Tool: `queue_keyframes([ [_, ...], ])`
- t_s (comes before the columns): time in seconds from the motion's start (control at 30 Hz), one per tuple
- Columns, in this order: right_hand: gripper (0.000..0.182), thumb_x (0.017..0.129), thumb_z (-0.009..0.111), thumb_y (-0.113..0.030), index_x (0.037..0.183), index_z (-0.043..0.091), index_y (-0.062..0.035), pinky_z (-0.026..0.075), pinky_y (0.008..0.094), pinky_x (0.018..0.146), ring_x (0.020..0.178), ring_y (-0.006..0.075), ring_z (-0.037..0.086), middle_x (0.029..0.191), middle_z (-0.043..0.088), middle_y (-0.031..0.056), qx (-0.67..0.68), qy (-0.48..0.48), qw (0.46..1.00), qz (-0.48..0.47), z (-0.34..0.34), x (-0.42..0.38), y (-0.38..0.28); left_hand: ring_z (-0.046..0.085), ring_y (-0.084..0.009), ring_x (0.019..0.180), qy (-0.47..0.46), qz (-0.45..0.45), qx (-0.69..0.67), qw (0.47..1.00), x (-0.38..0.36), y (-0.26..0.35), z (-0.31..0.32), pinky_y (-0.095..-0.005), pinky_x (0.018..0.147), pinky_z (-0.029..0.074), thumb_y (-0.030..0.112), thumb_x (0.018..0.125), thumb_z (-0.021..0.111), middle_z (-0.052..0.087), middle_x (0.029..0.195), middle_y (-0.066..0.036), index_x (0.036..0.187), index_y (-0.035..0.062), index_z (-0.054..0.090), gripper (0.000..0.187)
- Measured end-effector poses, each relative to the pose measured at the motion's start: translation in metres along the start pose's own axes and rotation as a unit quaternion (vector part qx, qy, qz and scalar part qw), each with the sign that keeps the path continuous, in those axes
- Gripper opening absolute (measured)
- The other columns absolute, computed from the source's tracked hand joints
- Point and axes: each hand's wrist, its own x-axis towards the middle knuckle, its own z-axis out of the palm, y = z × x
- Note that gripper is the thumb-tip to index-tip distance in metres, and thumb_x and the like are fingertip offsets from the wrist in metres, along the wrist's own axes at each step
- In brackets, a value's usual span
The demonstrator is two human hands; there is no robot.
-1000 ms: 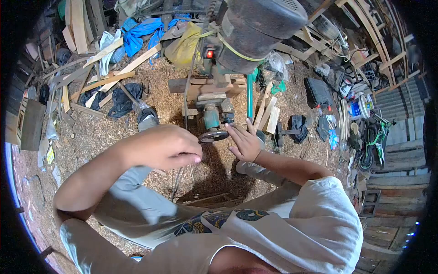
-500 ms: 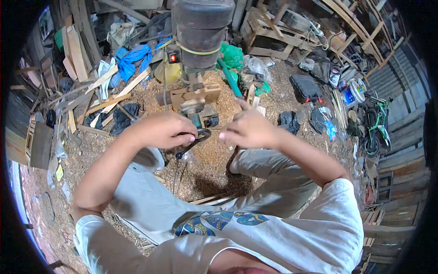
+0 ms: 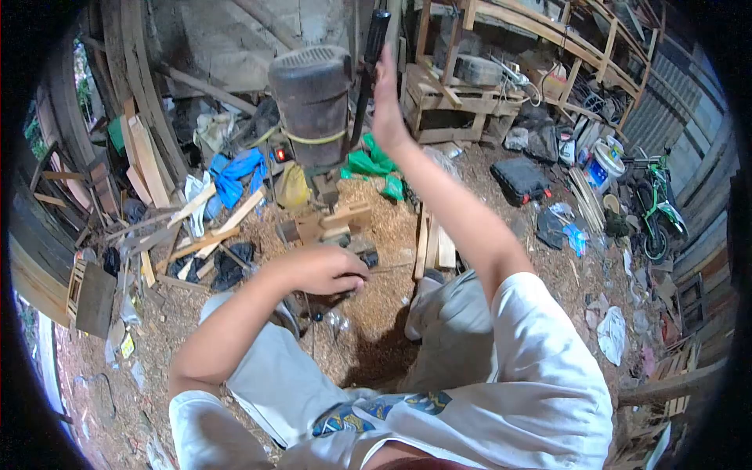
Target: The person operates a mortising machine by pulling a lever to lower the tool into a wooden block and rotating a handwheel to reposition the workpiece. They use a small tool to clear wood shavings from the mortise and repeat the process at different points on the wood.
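Observation:
A grimy drill press with a dark motor housing (image 3: 312, 106) stands before me, a yellowish band around it. My right hand (image 3: 388, 110) is raised with fingers stretched flat, its fingertips against or right beside the black-gripped lever (image 3: 377, 37) of the press. A wooden block (image 3: 335, 222) sits under the drill head. In front of it, my left hand (image 3: 327, 269) is curled, palm down, over a dark curved handle mostly hidden beneath it. A small black ball knob (image 3: 317, 317) shows below that hand.
Wood shavings (image 3: 384, 313) cover the ground. Loose boards (image 3: 223, 223) and a blue cloth (image 3: 235, 176) lie left. To the right are a black case (image 3: 519, 180), a white bucket (image 3: 603, 168) and a small green bike (image 3: 656, 207). A wooden crate (image 3: 458, 106) stands behind.
My right hand has risen from near the left hand up to the lever. The left hand has settled over the curved handle, and the view has tilted up.

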Motion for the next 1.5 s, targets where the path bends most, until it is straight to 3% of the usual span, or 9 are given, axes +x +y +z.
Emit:
queue_keyframes([
  [0.17,0.067,0.11,0.043,-0.033,0.167,0.028,-0.0017,0.027,0.0437,0.127,0.157,0.0439,0.03,0.172,0.028,0.0241,-0.278,-0.1,0.955,-0.009,-0.024,-0.077,0.068,0.069,-0.0375,0.109,-0.03,-0.02,0.027,0.999,0.004,0.005,-0.005,-0.0468,0.093,0.055,0.031,0.105,0.061,0.074,0.117,-0.017,0.123,0.004,0.07,0.033],
  [0.37,0.066,0.11,0.042,-0.04,0.166,0.036,-0.0055,0.03,0.0453,0.125,0.157,0.044,0.031,0.173,0.029,0.0233,-0.246,-0.052,0.968,0.002,-0.019,-0.081,0.084,0.071,-0.0426,0.099,-0.042,-0.014,0.002,0.999,-0.002,0.003,-0.008,-0.0528,0.086,0.055,0.026,0.102,0.062,0.073,0.104,-0.022,0.115,0.0037,0.069,0.027],
  [0.47,0.06,0.115,0.026,-0.034,0.162,0.039,0.0027,0.027,0.039,0.127,0.155,0.039,0.038,0.164,0.045,0.0248,-0.199,-0.045,0.978,0.035,-0.019,-0.066,0.093,0.071,-0.041,0.092,-0.081,-0.058,0.004,0.995,-0.006,-0.006,0.003,-0.0508,0.077,0.054,0.032,0.102,0.064,0.073,0.1,-0.021,0.124,0.0078,0.069,0.032],
  [0.57,0.081,0.112,0.027,-0.066,0.164,0.04,-0.0047,0.04,0.0293,0.113,0.132,0.0203,0.058,0.152,0.058,0.0104,-0.072,-0.055,0.958,0.271,-0.031,-0.026,0.139,0.071,-0.0409,0.091,-0.101,-0.081,0.014,0.991,-0.008,0.004,-0.004,-0.0505,0.077,0.054,0.032,0.102,0.064,0.073,0.099,-0.021,0.123,0.0073,0.069,0.033],
  [0.83,0.096,0.103,0.02,-0.083,0.167,0.037,-0.0131,0.007,0.0461,0.131,0.16,0.0274,0.025,0.171,0.038,0.0127,-0.016,-0.023,0.903,0.429,-0.012,0.014,0.133,0.073,-0.0368,0.095,-0.118,-0.138,-0.013,0.983,-0.014,-0.002,-0.001,-0.0485,0.082,0.057,0.035,0.103,0.065,0.076,0.104,-0.017,0.135,0.008,0.067,0.042],
  [1.03,0.058,0.117,0.034,-0.043,0.143,0.061,0.0005,0.046,0.0394,0.108,0.125,0.0268,0.062,0.139,0.065,0.0155,-0.088,0.217,0.95,0.209,-0.029,-0.141,0.113,0.073,-0.0395,0.099,-0.125,-0.242,0.025,0.962,-0.052,-0.015,-0.008,-0.0495,0.086,0.057,0.038,0.103,0.065,0.077,0.106,-0.018,0.134,0.0071,0.067,0.044],
  [1.1,0.047,0.117,0.037,-0.035,0.136,0.062,0.0004,0.047,0.0406,0.107,0.125,0.0296,0.063,0.133,0.068,0.0173,-0.182,0.275,0.9,0.286,-0.008,-0.216,0.062,0.073,-0.0401,0.104,-0.123,-0.253,0.035,0.959,-0.069,-0.017,-0.015,-0.05,0.088,0.057,0.039,0.102,0.064,0.076,0.109,-0.019,0.132,0.0067,0.067,0.044],
  [1.2,0.027,0.112,0.045,-0.019,0.109,0.06,0.0026,0.048,0.0449,0.087,0.096,0.0311,0.062,0.103,0.065,0.0189,-0.303,0.225,0.859,0.345,0.013,-0.334,0.022,0.071,-0.0412,0.109,-0.127,-0.309,0.026,0.942,-0.086,-0.015,-0.022,-0.0505,0.092,0.055,0.039,0.101,0.066,0.074,0.118,-0.021,0.13,0.0058,0.068,0.044],
  [1.5,0.03,0.105,0.057,-0.027,0.126,0.06,-0.0046,0.051,0.0551,0.084,0.1,0.0452,0.066,0.109,0.068,0.0274,-0.3,-0.218,0.81,0.454,0.068,-0.479,-0.047,0.069,-0.0432,0.109,-0.114,-0.305,-0.03,0.945,-0.126,-0.004,-0.011,-0.05,0.093,0.054,0.034,0.1,0.066,0.073,0.12,-0.022,0.137,0.0074,0.064,0.046],
])
